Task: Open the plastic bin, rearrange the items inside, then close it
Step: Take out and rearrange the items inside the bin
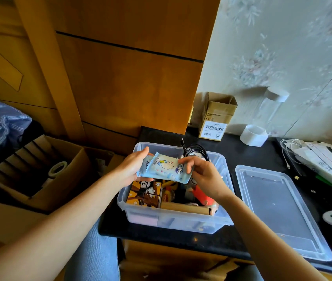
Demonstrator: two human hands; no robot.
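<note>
1. The open plastic bin sits on the dark counter, its lid lying just right of it.
2. Above the bin, the right hand pinches the blue wipes packet.
3. The left hand grips the packet's left end.

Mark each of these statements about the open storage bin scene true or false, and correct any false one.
1. The clear plastic lid lies on the black countertop to the right of the clear plastic bin. True.
2. Both hands hold the pale blue cartoon-printed packet above the bin. True: the left hand and the right hand each grip one end.
3. The bin is closed. False: it is open, with its contents showing.
4. The coiled black cable hangs on the wall. False: it sits at the bin's far side.
5. The brown panda-printed box sits inside the bin. True.
</note>
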